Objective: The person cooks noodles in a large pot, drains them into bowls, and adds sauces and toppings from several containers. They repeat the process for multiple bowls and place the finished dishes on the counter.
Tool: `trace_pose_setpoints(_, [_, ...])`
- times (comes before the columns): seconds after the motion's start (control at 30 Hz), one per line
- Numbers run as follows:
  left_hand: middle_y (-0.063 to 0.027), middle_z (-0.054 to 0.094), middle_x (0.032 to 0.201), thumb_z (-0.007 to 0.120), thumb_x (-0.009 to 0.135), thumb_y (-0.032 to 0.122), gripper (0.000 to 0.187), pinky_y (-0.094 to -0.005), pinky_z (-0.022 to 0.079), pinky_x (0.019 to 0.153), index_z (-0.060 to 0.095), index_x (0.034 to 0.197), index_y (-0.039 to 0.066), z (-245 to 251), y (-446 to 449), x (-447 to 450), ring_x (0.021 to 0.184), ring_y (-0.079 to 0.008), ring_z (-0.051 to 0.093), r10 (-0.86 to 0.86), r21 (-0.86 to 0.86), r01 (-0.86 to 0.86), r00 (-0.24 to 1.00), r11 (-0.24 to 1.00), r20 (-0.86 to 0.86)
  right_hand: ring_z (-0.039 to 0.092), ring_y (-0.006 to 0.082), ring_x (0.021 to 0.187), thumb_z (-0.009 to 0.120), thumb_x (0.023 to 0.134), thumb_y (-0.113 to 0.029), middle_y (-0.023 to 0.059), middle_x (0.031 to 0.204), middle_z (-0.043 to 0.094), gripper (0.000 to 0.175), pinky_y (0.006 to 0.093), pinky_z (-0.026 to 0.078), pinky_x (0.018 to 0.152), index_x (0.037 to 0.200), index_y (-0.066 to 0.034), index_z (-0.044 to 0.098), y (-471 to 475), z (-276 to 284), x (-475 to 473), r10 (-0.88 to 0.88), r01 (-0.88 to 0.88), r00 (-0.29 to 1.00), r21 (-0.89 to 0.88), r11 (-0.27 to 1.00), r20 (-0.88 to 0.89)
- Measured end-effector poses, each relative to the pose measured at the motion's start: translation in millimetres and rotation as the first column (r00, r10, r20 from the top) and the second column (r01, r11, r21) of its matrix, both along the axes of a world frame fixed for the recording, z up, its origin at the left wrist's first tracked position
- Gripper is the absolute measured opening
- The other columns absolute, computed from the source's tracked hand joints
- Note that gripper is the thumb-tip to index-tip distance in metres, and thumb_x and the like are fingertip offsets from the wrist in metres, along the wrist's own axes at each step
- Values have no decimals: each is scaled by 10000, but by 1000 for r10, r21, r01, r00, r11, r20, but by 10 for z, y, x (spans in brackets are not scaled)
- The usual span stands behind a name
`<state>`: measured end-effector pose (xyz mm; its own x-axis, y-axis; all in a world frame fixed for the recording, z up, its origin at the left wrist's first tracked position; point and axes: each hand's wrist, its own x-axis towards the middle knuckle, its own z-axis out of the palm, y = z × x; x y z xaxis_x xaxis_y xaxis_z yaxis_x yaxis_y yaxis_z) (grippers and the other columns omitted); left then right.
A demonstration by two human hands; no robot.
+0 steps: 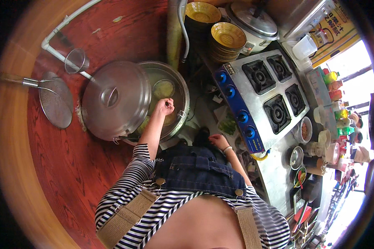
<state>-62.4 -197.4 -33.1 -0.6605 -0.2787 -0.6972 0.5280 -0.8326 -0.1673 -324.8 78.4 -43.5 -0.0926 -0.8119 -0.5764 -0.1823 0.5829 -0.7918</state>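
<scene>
A large round steel pot (183,93) stands left of centre, partly covered by its steel lid (129,105). Above the pot's open part, my left hand (165,106) is closed around a small dark handle end; what it joins is hidden beneath the fist. Round baskets hold pale yellow noodles (164,88) in the cloudy liquid beside and below this hand. My right hand (218,141), with a beaded bracelet, hangs near the apron, fingers loosely curled and apart, nothing visible in it. A wire clip (181,114) sits on the pot's rim.
A four-burner gas stove (268,93) stands right, beside stacked yellow bowls (228,35) and a large cooker (252,25). Left, on the red wood-grain surface (93,174), are a flat skimmer (56,99) and a clear cup (77,60). Bottles (335,85) and containers line the far right.
</scene>
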Motion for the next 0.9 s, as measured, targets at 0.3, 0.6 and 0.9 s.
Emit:
trace_pose_setpoints(0.3, [77,445,533,398,852,164,202,-224,288,415,415,653,135,81,22,111,402,-35,430,19,-183,8,989,983,146,585,124,667,609,778,-186,50,765,638,201,260,464,620,906,-33,633,28,-81,-27,-2,3,999,15,1000,-33])
trace_pose_setpoints(0.6, [-37,426,474,415,765,100,151,-269,284,359,447,621,69,-572,8,-43,371,-126,401,-26,-188,593,333,783,943,582,120,654,610,786,-195,50,761,637,204,264,465,609,905,-30,631,64,-50,22,-42,43,998,-21,999,52])
trace_pose_setpoints(0.9, [42,406,534,410,846,111,217,-199,285,403,404,629,108,-60,59,361,421,-41,421,34,-133,-46,995,990,-92,580,115,658,592,800,-199,44,754,631,202,261,462,615,894,-22,621,-95,0,75,11,-13,1000,-59,998,-26])
